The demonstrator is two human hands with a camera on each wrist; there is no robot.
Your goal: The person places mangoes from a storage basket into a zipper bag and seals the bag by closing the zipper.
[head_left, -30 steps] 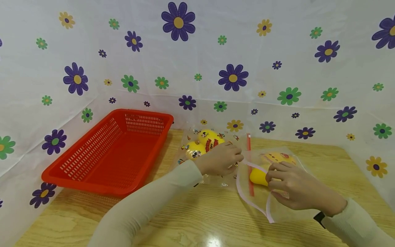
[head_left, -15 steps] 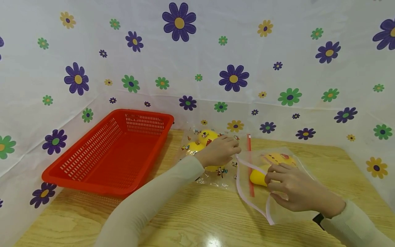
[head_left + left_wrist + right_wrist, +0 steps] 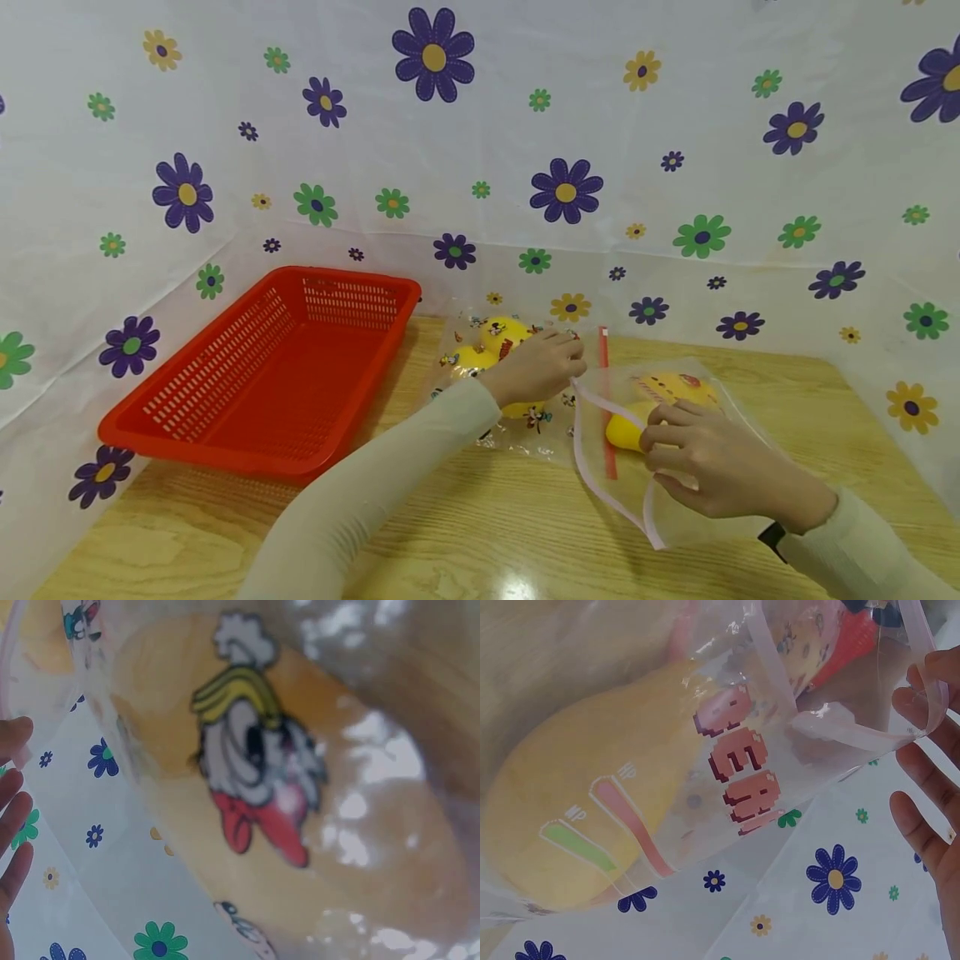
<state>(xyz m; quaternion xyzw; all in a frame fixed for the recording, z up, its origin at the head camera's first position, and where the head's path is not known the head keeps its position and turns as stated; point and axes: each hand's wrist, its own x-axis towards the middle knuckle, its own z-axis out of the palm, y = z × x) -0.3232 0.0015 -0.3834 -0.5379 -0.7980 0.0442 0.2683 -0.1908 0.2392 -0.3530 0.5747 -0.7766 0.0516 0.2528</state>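
In the head view a frosted zip bag [image 3: 697, 532] with a pink-edged mouth lies at the right. Yellow rounded, fruit-like things [image 3: 624, 432] are inside it; their kind is unclear. My left hand [image 3: 534, 367] pinches the left end of its mouth, above a clear cartoon-printed bag [image 3: 525, 446]. My right hand [image 3: 705, 458] pinches the near right side of the same mouth, so the mouth gapes between both hands. Beneath my left hand, the printed bag holds more yellow rounded things [image 3: 501, 332]. The right wrist view shows fingers [image 3: 919, 709] at the pink edge.
A red plastic basket [image 3: 300, 383] with slotted walls stands at the left on the wooden table [image 3: 465, 517]. The printed bag's red zip strip [image 3: 604, 350] runs beside the frosted bag. A flower-printed white cloth [image 3: 480, 142] walls the back and sides.
My left hand has moved slightly up and away with its end of the pink-edged mouth, then held still. My right hand has barely shifted.
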